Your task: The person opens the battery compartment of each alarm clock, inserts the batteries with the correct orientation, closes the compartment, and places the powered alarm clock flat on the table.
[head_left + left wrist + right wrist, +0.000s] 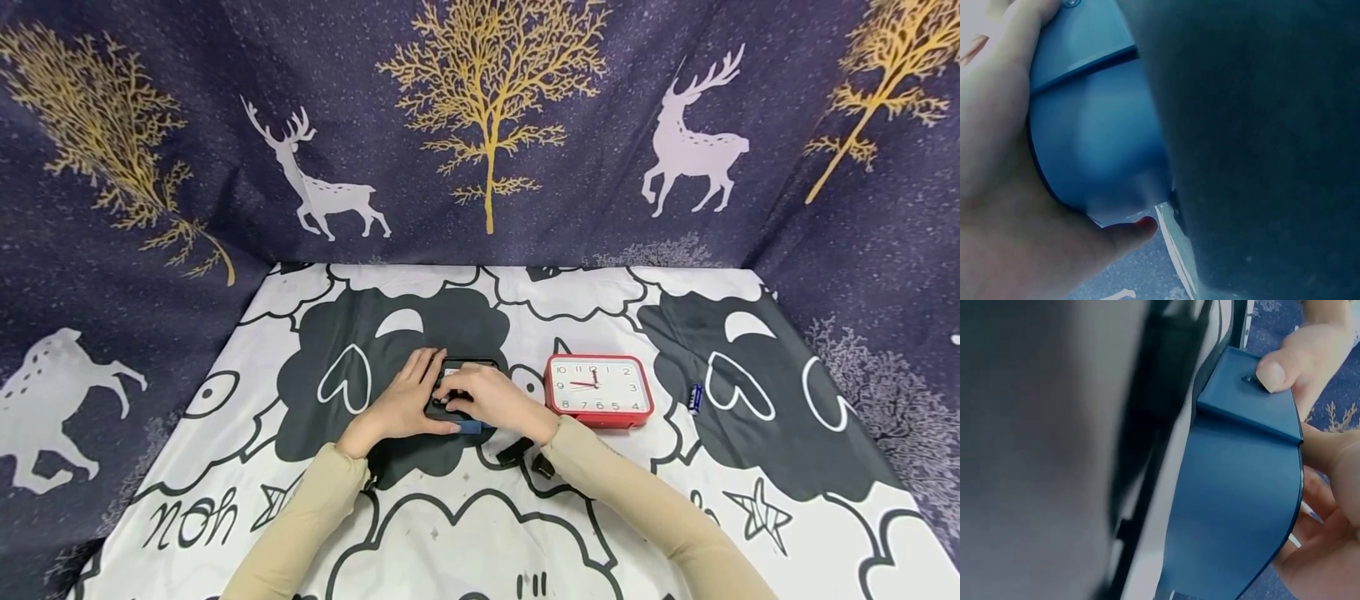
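A blue case with a black back (468, 427), its kind not clear from these views, lies between both hands on the dark patch of the cloth. My left hand (405, 398) grips it from the left, fingers along the far side and thumb on the near blue edge. In the left wrist view, the case's smooth blue side (1097, 137) sits within that hand. My right hand (491, 398) reaches over the black back with bent fingers. Whether these fingertips pinch something small is hidden. The right wrist view shows the left thumb (1272, 375) pressing the blue side.
A red alarm clock (600, 386) lies face up right of my right hand. Further right is a small blue battery (696, 398). A flat black piece (513, 452) and a small black-and-yellow thing (543, 467) lie beside my right forearm. A dark patterned curtain (480, 242) hangs behind.
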Available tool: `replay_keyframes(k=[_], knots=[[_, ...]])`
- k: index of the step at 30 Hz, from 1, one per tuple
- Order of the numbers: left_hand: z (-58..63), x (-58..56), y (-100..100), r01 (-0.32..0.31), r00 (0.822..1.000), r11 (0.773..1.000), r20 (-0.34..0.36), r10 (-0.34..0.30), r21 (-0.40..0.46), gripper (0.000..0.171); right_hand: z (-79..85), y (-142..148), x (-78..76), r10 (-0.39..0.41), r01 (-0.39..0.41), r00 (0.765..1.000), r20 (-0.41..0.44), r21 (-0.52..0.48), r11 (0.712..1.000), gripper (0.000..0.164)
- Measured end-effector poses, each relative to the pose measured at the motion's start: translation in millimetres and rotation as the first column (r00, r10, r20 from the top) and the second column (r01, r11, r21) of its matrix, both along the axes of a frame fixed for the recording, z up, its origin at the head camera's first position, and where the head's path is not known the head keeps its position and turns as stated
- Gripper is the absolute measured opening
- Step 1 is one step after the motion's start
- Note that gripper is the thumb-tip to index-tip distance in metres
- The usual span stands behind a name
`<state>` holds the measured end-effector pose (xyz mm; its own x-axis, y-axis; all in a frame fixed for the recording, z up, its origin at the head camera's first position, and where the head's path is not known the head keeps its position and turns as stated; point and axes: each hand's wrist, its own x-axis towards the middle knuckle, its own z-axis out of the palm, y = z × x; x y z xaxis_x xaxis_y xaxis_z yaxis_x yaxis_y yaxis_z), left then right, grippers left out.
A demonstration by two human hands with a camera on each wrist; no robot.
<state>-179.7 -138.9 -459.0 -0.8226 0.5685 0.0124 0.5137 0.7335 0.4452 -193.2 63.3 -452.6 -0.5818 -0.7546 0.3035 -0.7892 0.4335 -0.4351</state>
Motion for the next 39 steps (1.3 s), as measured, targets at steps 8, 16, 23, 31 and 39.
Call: replay_keyframes(k=[8, 16, 23, 31, 39], knots=[[0.3, 0.1, 0.7, 0.007, 1.000, 1.000, -0.009, -0.007, 0.004, 0.112, -3.4, -2.2, -0.5, 0.036, -0.036, 0.999, -0.041, -0.008, 0.999, 0.014], [-3.9, -1.1, -0.5, -0.001, 1.000, 1.000, -0.008, 0.001, -0.009, 0.113, -6.1, -3.1, -2.7, 0.098, -0.096, 0.994, -0.051, 0.028, 0.995, 0.011], [-2.5, -0.9, 0.4, 0.042, 0.997, 0.999, -0.065, -0.042, -0.001, 0.111, -3.9, -6.1, -2.4, 0.119, -0.110, 0.980, -0.157, 0.068, 0.992, 0.006], [-1.1, -0.9, -1.9, 0.044, 0.997, 0.999, -0.058, -0.045, -0.007, 0.111, -3.7, -6.2, -1.4, 0.113, -0.103, 0.978, -0.176, 0.063, 0.993, 0.008], [-1.5, -0.9, -2.3, 0.022, 1.000, 1.000, -0.019, -0.022, -0.004, 0.111, -2.4, -7.1, 0.1, 0.087, -0.071, 0.978, -0.192, 0.089, 0.993, 0.010]])
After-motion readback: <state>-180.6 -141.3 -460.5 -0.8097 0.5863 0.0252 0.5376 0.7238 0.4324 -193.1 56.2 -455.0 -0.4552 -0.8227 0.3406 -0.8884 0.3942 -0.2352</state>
